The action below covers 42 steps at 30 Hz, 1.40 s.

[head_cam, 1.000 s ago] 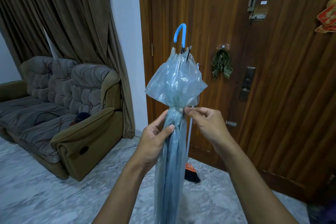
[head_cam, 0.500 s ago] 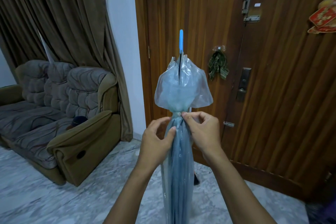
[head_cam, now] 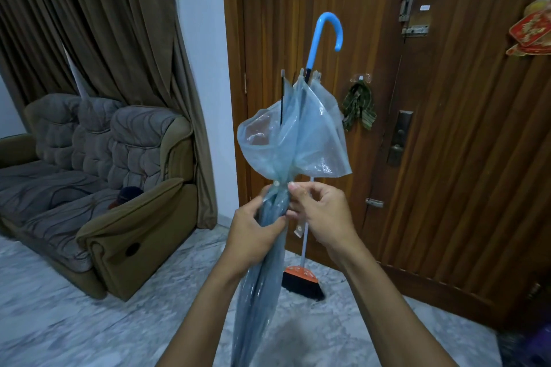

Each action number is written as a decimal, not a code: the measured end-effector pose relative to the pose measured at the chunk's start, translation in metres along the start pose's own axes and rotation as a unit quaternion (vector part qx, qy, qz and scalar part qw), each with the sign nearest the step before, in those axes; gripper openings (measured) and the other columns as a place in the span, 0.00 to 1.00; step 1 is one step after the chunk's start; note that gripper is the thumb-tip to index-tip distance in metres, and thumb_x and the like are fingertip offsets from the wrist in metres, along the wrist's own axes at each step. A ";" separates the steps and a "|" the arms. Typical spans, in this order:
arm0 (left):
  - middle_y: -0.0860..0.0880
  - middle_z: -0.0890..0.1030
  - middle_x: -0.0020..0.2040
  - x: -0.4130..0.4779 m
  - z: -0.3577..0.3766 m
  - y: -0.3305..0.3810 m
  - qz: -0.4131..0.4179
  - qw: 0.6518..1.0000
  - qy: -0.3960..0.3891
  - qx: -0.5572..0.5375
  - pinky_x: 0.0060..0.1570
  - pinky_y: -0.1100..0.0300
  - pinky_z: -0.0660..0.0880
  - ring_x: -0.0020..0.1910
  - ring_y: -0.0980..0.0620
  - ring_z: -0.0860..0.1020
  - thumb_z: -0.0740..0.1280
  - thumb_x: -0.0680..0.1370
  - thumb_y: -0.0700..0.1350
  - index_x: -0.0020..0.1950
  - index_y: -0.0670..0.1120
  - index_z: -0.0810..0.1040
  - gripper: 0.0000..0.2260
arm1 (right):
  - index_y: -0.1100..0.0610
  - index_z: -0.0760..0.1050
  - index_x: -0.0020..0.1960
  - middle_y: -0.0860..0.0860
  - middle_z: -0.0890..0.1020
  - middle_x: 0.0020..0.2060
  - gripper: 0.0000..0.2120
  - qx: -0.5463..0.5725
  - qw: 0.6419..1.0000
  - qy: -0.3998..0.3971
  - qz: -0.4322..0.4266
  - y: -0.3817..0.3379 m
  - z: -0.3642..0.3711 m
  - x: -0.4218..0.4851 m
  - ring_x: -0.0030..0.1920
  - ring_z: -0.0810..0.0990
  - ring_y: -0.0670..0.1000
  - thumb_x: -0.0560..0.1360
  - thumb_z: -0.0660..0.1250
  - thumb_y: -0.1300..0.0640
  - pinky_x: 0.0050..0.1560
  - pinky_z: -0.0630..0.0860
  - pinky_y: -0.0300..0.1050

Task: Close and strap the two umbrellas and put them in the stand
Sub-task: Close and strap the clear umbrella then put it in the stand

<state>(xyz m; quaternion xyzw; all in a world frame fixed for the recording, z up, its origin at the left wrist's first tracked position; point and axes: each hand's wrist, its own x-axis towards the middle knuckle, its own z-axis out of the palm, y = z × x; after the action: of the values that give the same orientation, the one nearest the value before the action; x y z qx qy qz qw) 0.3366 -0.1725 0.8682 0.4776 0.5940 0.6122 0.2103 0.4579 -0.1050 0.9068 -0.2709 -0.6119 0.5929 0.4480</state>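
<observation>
A closed see-through blue umbrella (head_cam: 293, 140) stands upright in front of me, its light blue hooked handle (head_cam: 326, 36) at the top and its tip out of view below. A strap with a small white snap (head_cam: 276, 184) cinches the canopy at mid-height, and the plastic flares out above it. My left hand (head_cam: 253, 235) wraps the folded canopy just below the strap. My right hand (head_cam: 322, 211) pinches the canopy at the strap from the right. No second umbrella and no stand are in view.
A brown wooden door (head_cam: 432, 128) fills the right side. A broom with an orange and black head (head_cam: 301, 280) leans against it, just behind the umbrella. An olive sofa (head_cam: 98, 188) and brown curtains (head_cam: 104, 39) stand at the left on a marble floor (head_cam: 89, 322).
The umbrella has turned about its shaft, so the hooked handle now shows sideways, curving right. Both hands have stayed at the strap and shifted a little lower.
</observation>
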 end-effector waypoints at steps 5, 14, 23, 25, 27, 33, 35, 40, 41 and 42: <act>0.51 0.84 0.57 0.003 -0.012 -0.001 -0.022 0.992 -0.007 -0.125 0.49 0.65 0.77 0.56 0.54 0.82 0.72 0.73 0.32 0.67 0.47 0.77 0.24 | 0.70 0.81 0.51 0.61 0.86 0.48 0.11 0.110 0.991 -0.057 0.040 -0.001 -0.006 0.008 0.50 0.86 0.56 0.76 0.70 0.61 0.51 0.83 0.45; 0.42 0.84 0.57 -0.004 -0.013 -0.001 -0.068 0.971 -0.077 -0.215 0.47 0.57 0.79 0.51 0.47 0.82 0.70 0.75 0.35 0.68 0.47 0.76 0.22 | 0.60 0.83 0.49 0.52 0.87 0.46 0.16 -0.025 0.999 -0.027 0.030 0.008 -0.010 0.008 0.48 0.85 0.52 0.70 0.75 0.48 0.49 0.80 0.52; 0.46 0.79 0.61 -0.003 -0.020 -0.002 -0.082 0.970 -0.074 -0.215 0.54 0.50 0.79 0.57 0.46 0.81 0.76 0.69 0.43 0.65 0.52 0.76 0.25 | 0.66 0.83 0.50 0.56 0.87 0.42 0.13 0.060 0.998 -0.001 0.009 0.002 -0.008 0.001 0.41 0.86 0.51 0.71 0.75 0.57 0.39 0.80 0.39; 0.51 0.78 0.61 -0.001 -0.018 -0.001 -0.038 0.994 -0.024 -0.096 0.57 0.50 0.79 0.59 0.49 0.80 0.76 0.71 0.47 0.62 0.58 0.76 0.21 | 0.64 0.84 0.45 0.54 0.87 0.38 0.11 0.028 0.998 0.055 -0.012 0.000 -0.004 0.002 0.40 0.87 0.49 0.68 0.78 0.57 0.39 0.81 0.38; 0.55 0.80 0.59 -0.003 -0.012 0.002 0.013 1.000 -0.004 -0.017 0.55 0.60 0.78 0.59 0.53 0.79 0.71 0.76 0.41 0.63 0.56 0.76 0.18 | 0.63 0.83 0.39 0.52 0.86 0.34 0.11 -0.003 0.996 0.090 -0.030 0.000 0.000 0.003 0.37 0.85 0.47 0.65 0.81 0.57 0.39 0.80 0.38; 0.59 0.80 0.60 -0.006 -0.009 0.016 0.070 0.996 -0.046 0.038 0.55 0.68 0.75 0.58 0.64 0.78 0.72 0.76 0.43 0.68 0.59 0.71 0.23 | 0.60 0.84 0.43 0.49 0.87 0.37 0.07 -0.006 0.995 0.073 -0.063 -0.003 0.008 -0.003 0.40 0.86 0.46 0.69 0.78 0.57 0.41 0.80 0.36; 0.58 0.81 0.59 -0.005 -0.005 0.015 0.068 0.997 -0.025 0.041 0.56 0.62 0.78 0.57 0.61 0.79 0.73 0.74 0.45 0.68 0.58 0.72 0.24 | 0.59 0.84 0.45 0.50 0.88 0.39 0.06 0.000 0.997 0.058 -0.051 -0.004 0.009 -0.001 0.42 0.87 0.47 0.72 0.76 0.57 0.42 0.81 0.38; 0.51 0.85 0.51 -0.002 -0.009 0.015 0.031 0.998 -0.009 -0.045 0.48 0.63 0.79 0.52 0.53 0.83 0.73 0.74 0.37 0.59 0.48 0.80 0.16 | 0.64 0.82 0.51 0.56 0.87 0.46 0.08 0.064 0.997 -0.035 0.004 -0.001 -0.002 0.003 0.50 0.86 0.53 0.75 0.71 0.60 0.51 0.82 0.44; 0.51 0.85 0.52 -0.001 -0.011 0.014 0.007 0.997 -0.024 -0.068 0.50 0.61 0.79 0.54 0.52 0.83 0.73 0.74 0.37 0.61 0.48 0.80 0.17 | 0.65 0.81 0.51 0.57 0.87 0.47 0.09 0.103 0.993 -0.054 0.025 0.000 -0.005 0.004 0.51 0.86 0.54 0.74 0.71 0.60 0.51 0.82 0.44; 0.50 0.85 0.53 -0.001 -0.014 0.011 -0.015 0.996 -0.037 -0.086 0.52 0.57 0.79 0.55 0.50 0.83 0.73 0.73 0.37 0.62 0.48 0.79 0.18 | 0.65 0.81 0.50 0.58 0.87 0.47 0.11 0.130 0.988 -0.067 0.041 -0.001 -0.008 0.004 0.51 0.86 0.55 0.72 0.72 0.60 0.50 0.82 0.44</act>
<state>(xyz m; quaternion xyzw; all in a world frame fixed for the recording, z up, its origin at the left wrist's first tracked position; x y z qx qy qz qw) 0.3291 -0.1824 0.8808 0.4710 0.5385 0.6395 0.2816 0.4629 -0.0977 0.9078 -0.1946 -0.5470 0.7019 0.4126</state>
